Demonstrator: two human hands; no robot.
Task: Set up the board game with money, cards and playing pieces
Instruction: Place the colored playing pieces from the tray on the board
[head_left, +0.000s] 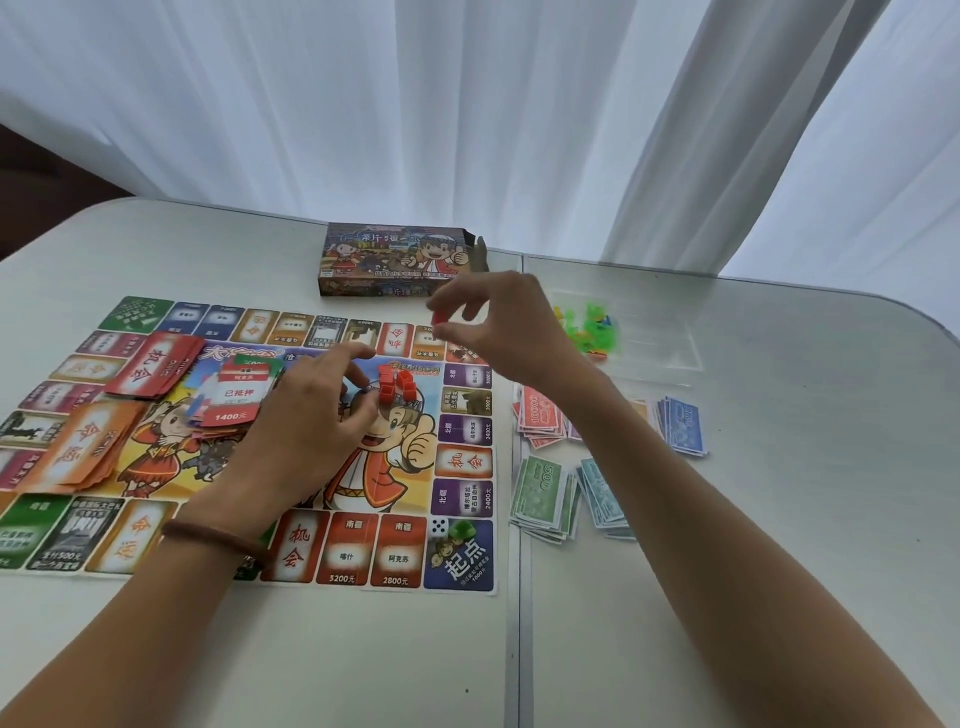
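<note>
The paper game board (462, 499) lies flat on the table. My right hand (498, 322) hovers above the board's far right corner and pinches a small red piece (440, 318) between thumb and fingers. My left hand (311, 415) rests over the board's middle, fingers curled beside a small cluster of red house pieces (396, 387). Red cards (153, 371), orange cards (85, 449) and a deed pile (236, 395) sit on the board's left half. A white die (438, 526) and a green pawn (460, 530) stand on the start corner.
Piles of paper money lie right of the board: red (537, 415), blue (683, 423), green (543, 493) and teal (602, 493). A clear bag of green and yellow pieces (592, 327) lies beyond them. The game box (400, 260) stands behind the board, before white curtains.
</note>
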